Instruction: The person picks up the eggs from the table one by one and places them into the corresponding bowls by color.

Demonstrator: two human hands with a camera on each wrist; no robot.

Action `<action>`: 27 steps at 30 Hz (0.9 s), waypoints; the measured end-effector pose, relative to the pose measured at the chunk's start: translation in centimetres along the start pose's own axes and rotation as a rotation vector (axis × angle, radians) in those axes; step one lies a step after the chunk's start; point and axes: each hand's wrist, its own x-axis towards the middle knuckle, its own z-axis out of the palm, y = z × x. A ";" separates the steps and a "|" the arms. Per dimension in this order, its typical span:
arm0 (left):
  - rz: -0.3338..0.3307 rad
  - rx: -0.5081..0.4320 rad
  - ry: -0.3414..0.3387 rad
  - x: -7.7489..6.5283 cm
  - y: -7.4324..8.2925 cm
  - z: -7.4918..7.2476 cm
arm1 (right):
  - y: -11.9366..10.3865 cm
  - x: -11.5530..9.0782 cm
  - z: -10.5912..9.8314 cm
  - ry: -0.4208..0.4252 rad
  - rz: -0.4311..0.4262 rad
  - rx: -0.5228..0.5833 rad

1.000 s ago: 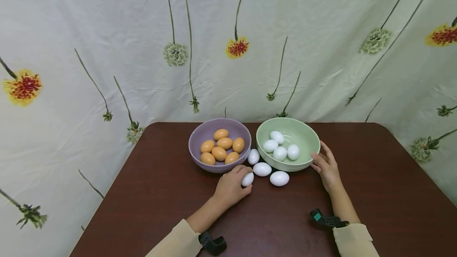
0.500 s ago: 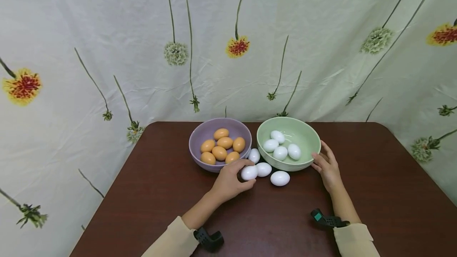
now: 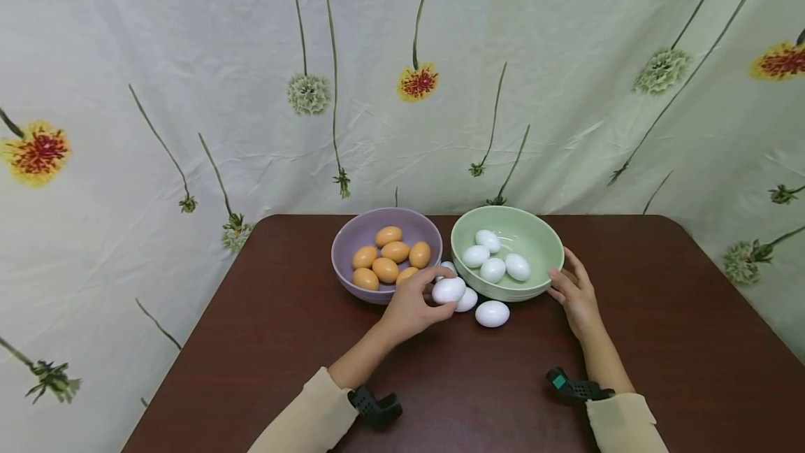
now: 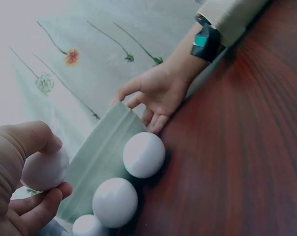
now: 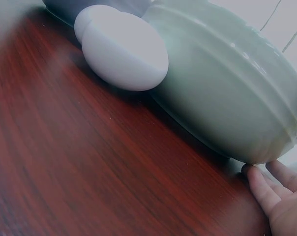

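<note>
My left hand (image 3: 409, 310) pinches a white egg (image 3: 449, 290) between thumb and fingers, just right of the purple bowl (image 3: 348, 247). In the left wrist view, the held egg (image 4: 45, 169) shows with fingertips above and below it. Three more white eggs lie on the table by the bowls: one at the front (image 3: 492, 314), another egg (image 3: 467, 300) partly behind the held one, and a third egg (image 3: 447, 268) between the bowls. On the right, my right hand (image 3: 577, 299) holds the side of the green bowl (image 3: 541, 247), fingers at its rim and lower wall.
Several brown eggs (image 3: 385, 270) lie in the purple bowl, and several white eggs (image 3: 492, 270) in the green one. Both bowls stand near the back edge of the dark wooden table (image 3: 478, 383). A flowered cloth (image 3: 251, 54) hangs behind it.
The left hand has lifted the white egg and carried it slightly right and back, over the other white eggs. The right hand and both bowls have stayed in place.
</note>
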 end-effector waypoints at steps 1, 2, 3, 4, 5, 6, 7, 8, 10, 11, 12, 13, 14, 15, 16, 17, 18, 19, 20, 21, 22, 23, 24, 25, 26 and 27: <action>-0.005 -0.014 -0.003 0.2 0.1 0.0 | 0.0 0.0 0.0 -0.001 0.000 -0.002; -0.010 -0.024 -0.006 0.4 0.2 0.1 | 0.0 0.0 0.0 -0.002 -0.002 -0.004; -0.014 -0.033 -0.011 0.7 0.3 0.1 | 0.0 0.0 0.0 -0.003 -0.004 -0.006; -0.018 -0.046 -0.018 0.9 0.4 0.2 | 0.0 0.0 0.0 -0.004 -0.006 -0.006; -0.023 -0.058 -0.025 1.1 0.6 0.3 | -0.1 0.0 0.0 -0.004 -0.008 -0.008; -0.029 -0.064 -0.031 1.4 0.7 0.3 | -0.1 0.0 -0.1 -0.005 -0.009 -0.008; -0.034 -0.072 -0.037 1.6 0.8 0.4 | -0.1 0.0 -0.1 -0.006 -0.010 -0.005; -0.039 -0.076 -0.043 1.9 0.9 0.5 | -0.1 0.0 -0.1 -0.008 -0.010 -0.006; -0.051 -0.094 -0.054 2.4 1.2 0.8 | -0.1 0.0 -0.1 -0.011 -0.010 -0.005; -0.057 -0.101 -0.057 2.6 1.3 0.9 | -0.1 0.0 -0.1 -0.013 -0.010 -0.007; -0.063 -0.112 -0.060 2.9 1.4 1.0 | -0.1 0.0 -0.1 -0.015 -0.011 -0.007; -0.067 -0.126 -0.065 3.1 1.5 1.1 | 0.0 0.0 -0.1 -0.015 -0.012 -0.005; -0.072 -0.137 -0.069 3.3 1.6 1.3 | 0.0 0.0 -0.1 -0.015 -0.014 -0.005; -0.077 -0.148 -0.071 3.5 1.7 1.4 | 0.0 0.0 -0.1 -0.015 -0.016 -0.003; -0.081 -0.155 -0.074 3.7 1.7 1.5 | 0.1 0.0 -0.1 -0.015 -0.016 -0.001; -0.083 -0.158 -0.076 3.9 1.8 1.6 | 0.1 0.0 -0.1 -0.014 -0.017 0.001; -0.083 -0.161 -0.078 4.0 1.8 1.8 | 0.1 0.0 -0.1 -0.015 -0.018 0.004; -0.084 -0.155 -0.081 4.2 1.9 1.9 | 0.1 0.0 -0.2 -0.014 -0.019 0.007; -0.089 -0.150 -0.083 4.3 1.9 2.0 | 0.1 0.0 -0.2 -0.015 -0.019 0.008; -0.092 -0.145 -0.086 4.5 1.9 2.1 | 0.2 0.1 -0.2 -0.015 -0.018 0.009; -0.095 -0.137 -0.088 4.7 2.0 2.2 | 0.2 0.1 -0.2 -0.014 -0.017 0.009; -0.103 -0.127 -0.090 4.9 2.0 2.3 | 0.2 0.1 -0.2 -0.014 -0.017 0.008; -0.106 -0.123 -0.091 5.1 2.1 2.4 | 0.1 0.1 -0.2 -0.014 -0.016 0.007; -0.109 -0.120 -0.091 5.3 2.2 2.5 | 0.1 0.1 -0.2 -0.014 -0.014 0.006; -0.111 -0.119 -0.090 5.5 2.2 2.7 | 0.1 0.1 -0.2 -0.014 -0.013 0.004; -0.110 -0.114 -0.088 5.7 2.3 2.9 | 0.1 0.1 -0.2 -0.014 -0.012 0.003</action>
